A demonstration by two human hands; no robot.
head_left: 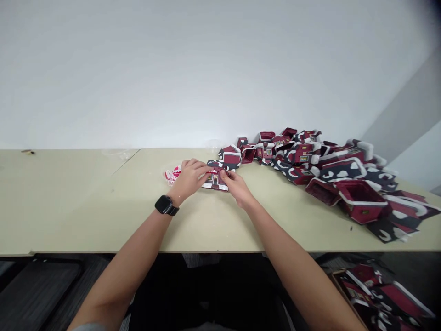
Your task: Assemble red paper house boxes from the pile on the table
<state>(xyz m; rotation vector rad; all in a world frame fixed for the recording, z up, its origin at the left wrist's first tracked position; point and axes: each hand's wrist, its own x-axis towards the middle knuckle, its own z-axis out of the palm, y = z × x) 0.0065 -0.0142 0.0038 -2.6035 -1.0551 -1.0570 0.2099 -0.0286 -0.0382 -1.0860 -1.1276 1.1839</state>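
Note:
A small dark-red model house (216, 179) with yellow windows and white snow-like trim lies on the table in front of me. My right hand (237, 185) grips its right side, thumb on the upper face. From the left, my left hand (191, 178) reaches over the house, fingertips pinched at its upper edge. A thin reddish bit shows at those fingertips, too small to make out. Beside the left wrist lies a clear plastic bag of pink-and-white pieces (172, 175), partly covered by that hand.
Several similar red houses with dark, white-patched roofs (341, 171) are heaped along the table's right side. A box below the right edge holds more houses (396, 299). Clear plastic (119, 154) and a small dark scrap (28, 151) lie on the table (76, 202) at left.

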